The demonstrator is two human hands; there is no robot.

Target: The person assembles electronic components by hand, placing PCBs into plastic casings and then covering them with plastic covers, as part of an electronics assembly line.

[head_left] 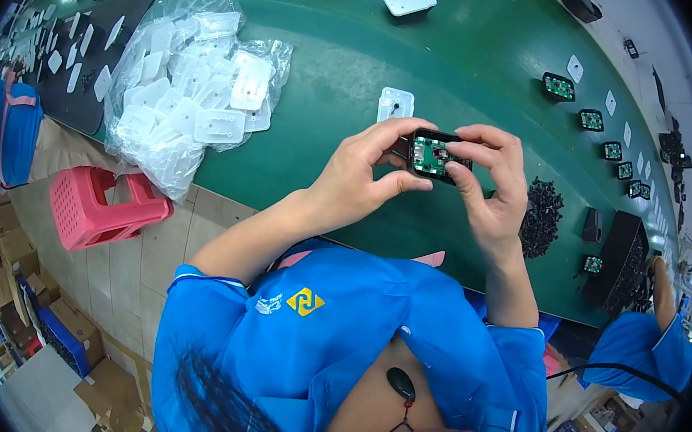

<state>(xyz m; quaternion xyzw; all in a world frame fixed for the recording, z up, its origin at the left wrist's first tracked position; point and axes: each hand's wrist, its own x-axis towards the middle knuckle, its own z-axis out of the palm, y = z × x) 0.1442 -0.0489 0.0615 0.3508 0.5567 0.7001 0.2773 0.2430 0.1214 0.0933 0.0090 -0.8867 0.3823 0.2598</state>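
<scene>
Head cam, looking down: both hands are up over the green table [464, 55], pinching one small black housing [433, 156] with a green circuit board showing inside it. Left hand [359, 177] grips it from 9 o'clock, thumb underneath and fingers curled over the top edge. Right hand [489, 185] clamps it from 3 o'clock, fingers closed on the far side. So the housing sits right between the two, held off the table.

Just past it at 12 o'clock lies a white plate [394, 103]. At 10 o'clock there's a clear bag [183, 82] full of more white plates. A heap of small black parts [542, 215] sits at 4 o'clock, near the right wrist. A row of finished housings [605, 141] runs off at 2 to 3 o'clock. Pink stool [99, 208] stands on the floor at 9 o'clock.
</scene>
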